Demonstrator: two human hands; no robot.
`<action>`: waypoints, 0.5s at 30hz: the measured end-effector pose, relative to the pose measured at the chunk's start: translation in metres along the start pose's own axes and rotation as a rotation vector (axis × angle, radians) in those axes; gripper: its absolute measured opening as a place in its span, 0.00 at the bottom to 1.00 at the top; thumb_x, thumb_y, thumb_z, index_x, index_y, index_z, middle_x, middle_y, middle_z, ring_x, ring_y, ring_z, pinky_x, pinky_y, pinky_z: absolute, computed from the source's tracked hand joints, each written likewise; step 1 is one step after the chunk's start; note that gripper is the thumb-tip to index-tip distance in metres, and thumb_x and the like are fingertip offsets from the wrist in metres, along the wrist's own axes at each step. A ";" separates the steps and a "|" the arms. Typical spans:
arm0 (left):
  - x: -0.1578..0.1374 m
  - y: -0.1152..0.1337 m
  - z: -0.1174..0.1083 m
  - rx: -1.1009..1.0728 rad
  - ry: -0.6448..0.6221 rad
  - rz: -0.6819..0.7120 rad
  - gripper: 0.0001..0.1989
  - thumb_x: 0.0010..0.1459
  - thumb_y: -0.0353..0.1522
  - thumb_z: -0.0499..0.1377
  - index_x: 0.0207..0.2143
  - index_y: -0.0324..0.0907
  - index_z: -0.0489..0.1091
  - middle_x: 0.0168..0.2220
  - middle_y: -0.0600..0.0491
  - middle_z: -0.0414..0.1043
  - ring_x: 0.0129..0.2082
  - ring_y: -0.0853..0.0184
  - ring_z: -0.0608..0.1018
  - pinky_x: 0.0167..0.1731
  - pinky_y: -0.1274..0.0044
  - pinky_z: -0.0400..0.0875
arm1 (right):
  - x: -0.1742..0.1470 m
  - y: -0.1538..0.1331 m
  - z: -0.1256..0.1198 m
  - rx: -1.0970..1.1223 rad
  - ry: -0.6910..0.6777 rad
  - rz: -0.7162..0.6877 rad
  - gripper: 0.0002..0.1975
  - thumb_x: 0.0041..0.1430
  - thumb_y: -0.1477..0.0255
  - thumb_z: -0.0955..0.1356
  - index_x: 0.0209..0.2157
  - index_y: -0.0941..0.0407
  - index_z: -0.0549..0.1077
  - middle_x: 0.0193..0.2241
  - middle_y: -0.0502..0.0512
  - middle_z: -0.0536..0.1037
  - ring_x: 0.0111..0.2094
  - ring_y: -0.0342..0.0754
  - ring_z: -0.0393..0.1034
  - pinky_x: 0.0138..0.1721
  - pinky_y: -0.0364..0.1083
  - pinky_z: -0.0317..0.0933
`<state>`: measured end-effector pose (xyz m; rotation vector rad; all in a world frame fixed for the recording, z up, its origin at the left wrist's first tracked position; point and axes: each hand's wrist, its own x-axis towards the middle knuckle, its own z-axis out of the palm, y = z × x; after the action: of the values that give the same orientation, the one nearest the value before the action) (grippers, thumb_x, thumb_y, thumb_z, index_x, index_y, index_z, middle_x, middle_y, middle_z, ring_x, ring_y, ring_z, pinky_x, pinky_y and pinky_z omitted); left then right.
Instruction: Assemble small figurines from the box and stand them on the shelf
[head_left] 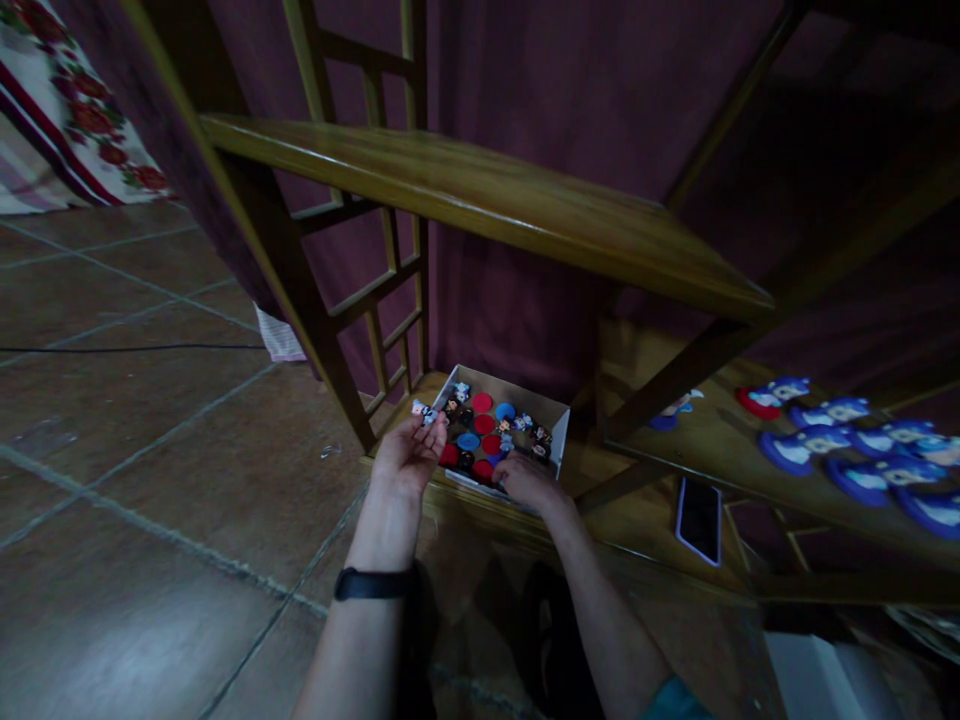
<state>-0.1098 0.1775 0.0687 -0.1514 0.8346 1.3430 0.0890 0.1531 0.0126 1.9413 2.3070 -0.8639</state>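
My left hand (411, 450), palm turned up, holds a small figurine (424, 411) with pale and dark blue parts at its fingertips, just beyond the left side of a white cardboard box (561, 425). Inside the box lie several small figurines (523, 423) and round bases, among them a red base (482, 402) and a blue base (469, 441). My right hand (527, 482) reaches over the box's front edge with its fingers curled down among the pieces. What those fingers grip, if anything, is too dim to make out.
The box stands on the low shelf of a wooden rack (480, 195), beneath a higher board. To the right is a phone (698, 520); several blue figurines on bases (806, 448) stand on another shelf. A dark cable (135, 348) crosses the tiled floor at left.
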 end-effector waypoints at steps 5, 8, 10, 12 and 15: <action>0.000 0.002 -0.003 0.010 -0.020 0.008 0.06 0.51 0.20 0.51 0.30 0.35 0.66 0.28 0.46 0.73 0.27 0.67 0.77 0.27 0.77 0.75 | 0.011 0.002 -0.011 -0.005 0.191 0.086 0.13 0.56 0.77 0.60 0.36 0.53 0.74 0.42 0.55 0.73 0.45 0.47 0.65 0.46 0.45 0.53; 0.000 0.003 -0.003 0.006 -0.022 0.009 0.06 0.51 0.20 0.52 0.29 0.35 0.66 0.28 0.46 0.73 0.27 0.67 0.77 0.27 0.77 0.75 | 0.027 -0.007 -0.009 0.057 0.298 -0.029 0.15 0.57 0.76 0.59 0.42 0.52 0.72 0.45 0.54 0.71 0.46 0.46 0.63 0.47 0.44 0.53; 0.000 0.003 -0.004 0.001 -0.030 0.008 0.06 0.51 0.20 0.52 0.29 0.35 0.66 0.28 0.46 0.73 0.27 0.67 0.77 0.27 0.77 0.75 | 0.038 -0.014 -0.002 0.056 0.304 -0.109 0.16 0.57 0.77 0.60 0.45 0.53 0.71 0.46 0.54 0.70 0.48 0.46 0.61 0.49 0.44 0.52; 0.000 0.003 -0.004 -0.006 -0.035 0.011 0.07 0.51 0.19 0.51 0.29 0.35 0.66 0.28 0.46 0.73 0.27 0.67 0.77 0.27 0.77 0.75 | 0.047 -0.020 0.007 0.037 0.285 -0.174 0.19 0.55 0.79 0.61 0.47 0.52 0.70 0.48 0.53 0.69 0.50 0.47 0.59 0.51 0.44 0.50; 0.000 0.005 -0.005 -0.002 -0.031 0.008 0.07 0.51 0.20 0.52 0.29 0.35 0.67 0.28 0.46 0.73 0.27 0.68 0.77 0.27 0.78 0.75 | 0.054 -0.026 0.019 0.013 0.283 -0.214 0.21 0.52 0.80 0.62 0.48 0.51 0.69 0.49 0.53 0.68 0.51 0.48 0.58 0.52 0.45 0.50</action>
<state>-0.1166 0.1761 0.0665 -0.1289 0.8086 1.3508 0.0457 0.1922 -0.0118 1.9611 2.7144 -0.6511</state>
